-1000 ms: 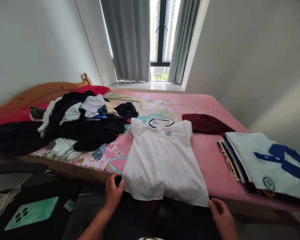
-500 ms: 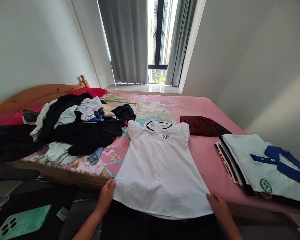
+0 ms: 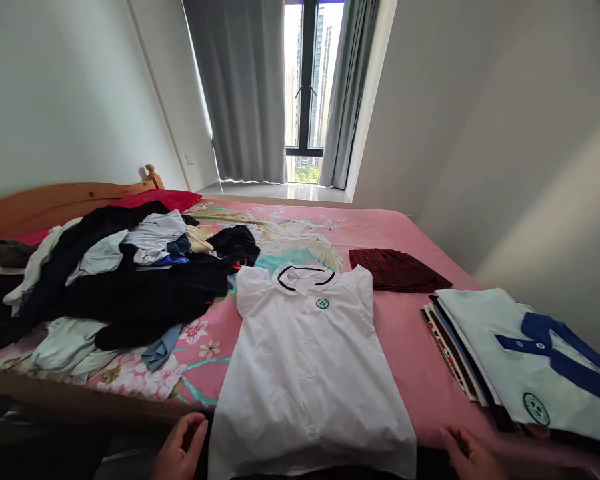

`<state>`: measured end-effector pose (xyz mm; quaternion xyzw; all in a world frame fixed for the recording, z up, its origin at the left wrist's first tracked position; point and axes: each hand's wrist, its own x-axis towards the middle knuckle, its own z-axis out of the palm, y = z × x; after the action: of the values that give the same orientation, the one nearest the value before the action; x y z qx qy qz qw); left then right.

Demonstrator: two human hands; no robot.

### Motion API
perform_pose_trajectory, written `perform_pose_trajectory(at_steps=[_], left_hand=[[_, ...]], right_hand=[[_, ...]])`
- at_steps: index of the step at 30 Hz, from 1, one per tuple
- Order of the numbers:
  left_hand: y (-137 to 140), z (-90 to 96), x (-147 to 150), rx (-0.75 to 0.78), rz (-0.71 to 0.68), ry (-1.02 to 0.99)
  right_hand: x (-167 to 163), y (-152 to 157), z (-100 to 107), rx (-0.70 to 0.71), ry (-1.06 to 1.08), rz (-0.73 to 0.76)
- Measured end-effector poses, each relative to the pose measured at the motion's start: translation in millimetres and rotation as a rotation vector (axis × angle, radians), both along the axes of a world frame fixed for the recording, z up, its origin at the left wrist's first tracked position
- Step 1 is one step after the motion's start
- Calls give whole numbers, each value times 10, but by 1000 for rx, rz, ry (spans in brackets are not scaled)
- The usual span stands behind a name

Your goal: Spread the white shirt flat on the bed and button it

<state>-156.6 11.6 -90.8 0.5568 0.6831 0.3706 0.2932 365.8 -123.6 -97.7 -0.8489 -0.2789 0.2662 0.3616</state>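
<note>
A white short-sleeved shirt (image 3: 307,373) with a black-trimmed collar and a round green badge lies front side up on the bed, collar toward the window. Its hem hangs over the bed's near edge. Just left of the hem is my left hand (image 3: 183,447), off the cloth, with fingers loosely bent and thumb apart. My right hand (image 3: 467,457) hovers to the right of the hem, clear of the shirt, fingers slightly curled and holding nothing. The lower part of each hand is cut off by the frame.
A heap of crumpled dark and pale clothes (image 3: 150,287) covers the left of the bed. At right stands a folded stack topped by a white polo shirt (image 3: 510,347) with blue collar. A red plaid garment (image 3: 397,270) lies behind it on the pink bedsheet (image 3: 370,223).
Both hands have let go of the shirt's hem corners and moved outward. The shirt now rests by itself. The view has tilted up and shifted slightly right.
</note>
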Motion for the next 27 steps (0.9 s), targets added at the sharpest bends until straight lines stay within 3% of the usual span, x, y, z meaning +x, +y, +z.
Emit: perform_pose_trajectory(at_steps=[3, 6, 9, 11, 13, 15, 17, 19, 23, 27], left_hand=[[502, 320, 378, 210, -178, 83], [979, 507, 988, 395, -445, 171], [1385, 450, 1590, 448, -729, 304], [1620, 325, 1883, 432, -826, 434], [1835, 199, 2072, 389, -808, 562], [2036, 121, 2186, 346, -741, 640], [2232, 119, 2273, 337, -701, 661], [2435, 182, 2369, 348, -684, 653], [2849, 312, 2601, 302, -668, 616], [3114, 166, 2715, 272, -634, 554]], right_hand=[[120, 654, 171, 72, -26, 111], [130, 1375, 239, 65, -5, 175], [35, 1921, 287, 13, -149, 178], [-113, 2154, 359, 106, -341, 121], [-335, 2324, 447, 278, -399, 152], [-597, 2493, 505, 421, -278, 365], [-833, 2709, 503, 470, -180, 582], [-989, 2992, 451, 452, -196, 696], [-1069, 3641, 328, 333, -369, 732], [-1072, 4064, 186, 299, -484, 790]])
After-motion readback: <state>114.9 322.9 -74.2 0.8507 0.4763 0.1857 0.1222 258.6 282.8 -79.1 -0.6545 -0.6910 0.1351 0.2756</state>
